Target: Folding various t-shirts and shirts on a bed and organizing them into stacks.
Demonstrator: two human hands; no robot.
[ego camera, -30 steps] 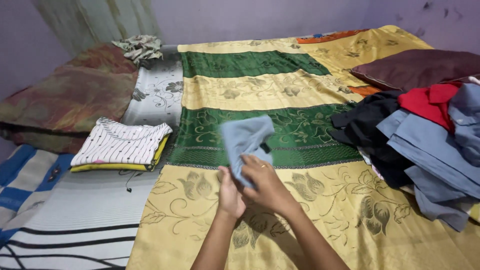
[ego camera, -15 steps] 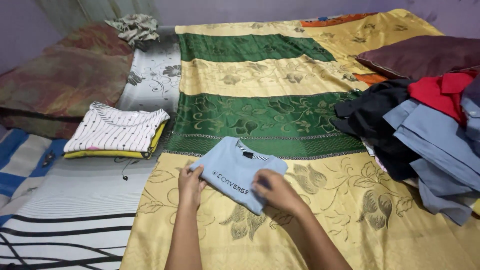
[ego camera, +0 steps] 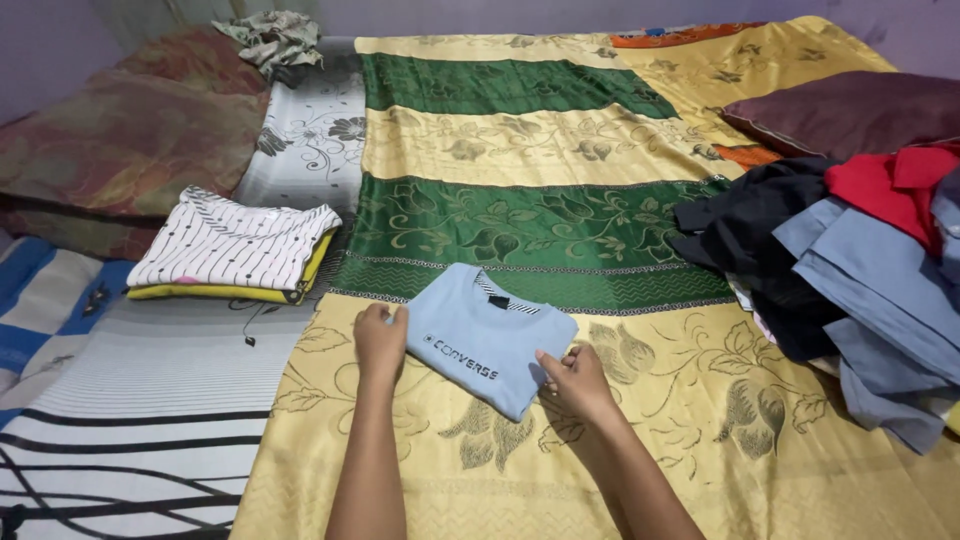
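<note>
Head view, light-blue shirt (ego camera: 482,338) now flat, folded, both hands (ego camera: 380,338) seemingly pressing edges.

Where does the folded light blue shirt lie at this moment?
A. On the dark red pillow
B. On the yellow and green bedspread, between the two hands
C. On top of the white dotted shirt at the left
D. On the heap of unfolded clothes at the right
B: the folded light blue shirt lies flat on the bedspread, with the left hand at one edge and the right hand at the other.
</note>
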